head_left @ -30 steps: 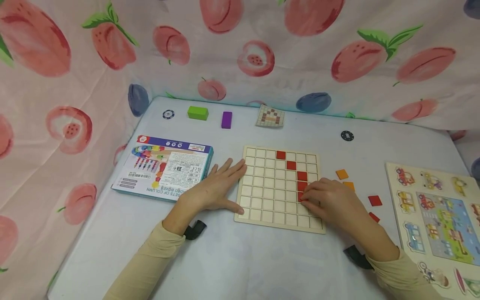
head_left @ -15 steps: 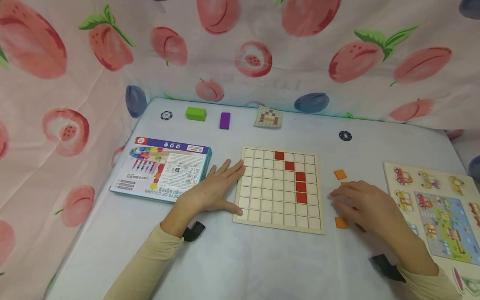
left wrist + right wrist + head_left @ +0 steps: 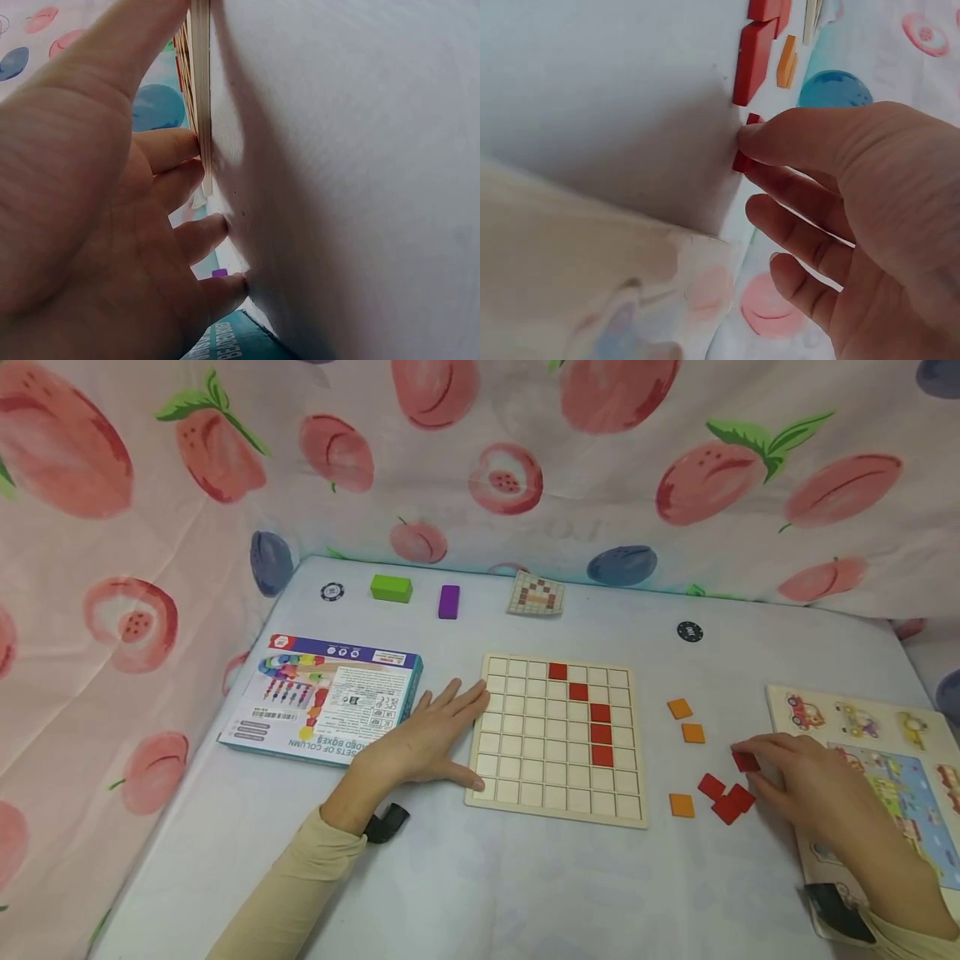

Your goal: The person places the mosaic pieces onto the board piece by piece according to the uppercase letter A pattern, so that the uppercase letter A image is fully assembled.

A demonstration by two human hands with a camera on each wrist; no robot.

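My left hand lies with fingers spread, its fingertips and thumb on the left edge of a wooden grid board. Several red square tiles sit in the board's cells, among them one red tile in a short column at the right. Over by the picture puzzle, my right hand pinches a red tile between thumb and index finger, low over the table. Beside that hand lie more loose red tiles and three orange tiles, one of them an orange tile nearest the front.
A wooden picture puzzle stands under the right forearm. At left is a flat box. Along the back lie a green block, a purple block, a small pattern card and two chips, one a black chip.
My right hand has left the red tile at the board's column, moved right past the orange tiles and taken hold of a loose red tile. The left hand has stayed at the board's edge.
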